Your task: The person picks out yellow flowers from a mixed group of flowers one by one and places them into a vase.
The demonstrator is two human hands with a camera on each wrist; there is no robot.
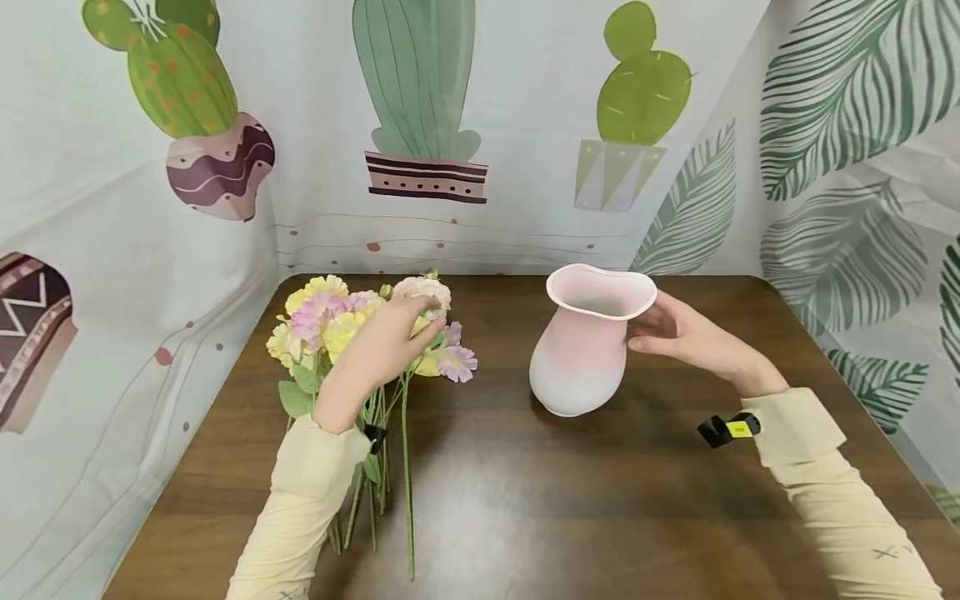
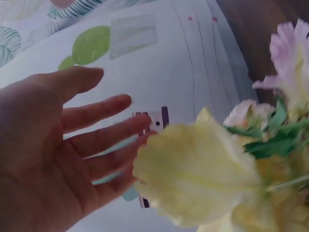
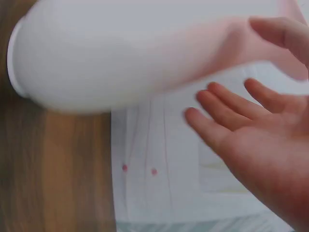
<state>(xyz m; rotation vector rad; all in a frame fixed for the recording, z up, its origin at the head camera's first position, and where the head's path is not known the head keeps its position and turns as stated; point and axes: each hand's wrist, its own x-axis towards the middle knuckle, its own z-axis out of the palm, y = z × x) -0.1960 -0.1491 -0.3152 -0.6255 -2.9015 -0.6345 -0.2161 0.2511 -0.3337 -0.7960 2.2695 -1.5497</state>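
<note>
A pink and white vase [image 1: 577, 358] with a wavy rim stands upright on the table. My right hand [image 1: 693, 337] is at its neck on the right side; in the right wrist view the fingers of that hand [image 3: 260, 130] are spread beside the vase [image 3: 120, 53], and whether they touch it I cannot tell. Artificial flowers [image 1: 318, 321], yellow, pink and purple with green stems, lie at the left. Over them is my left hand [image 1: 375, 346]. The left wrist view shows this hand [image 2: 72, 145] with its fingers extended, holding nothing, near a yellow petal [image 2: 193, 169].
The brown wooden table [image 1: 487, 500] reaches back to a white cloth backdrop [image 1: 315, 108] printed with cacti and leaves. Flower stems [image 1: 408, 500] point toward the front edge. A black device with a yellow label [image 1: 729, 429] sits at the right wrist.
</note>
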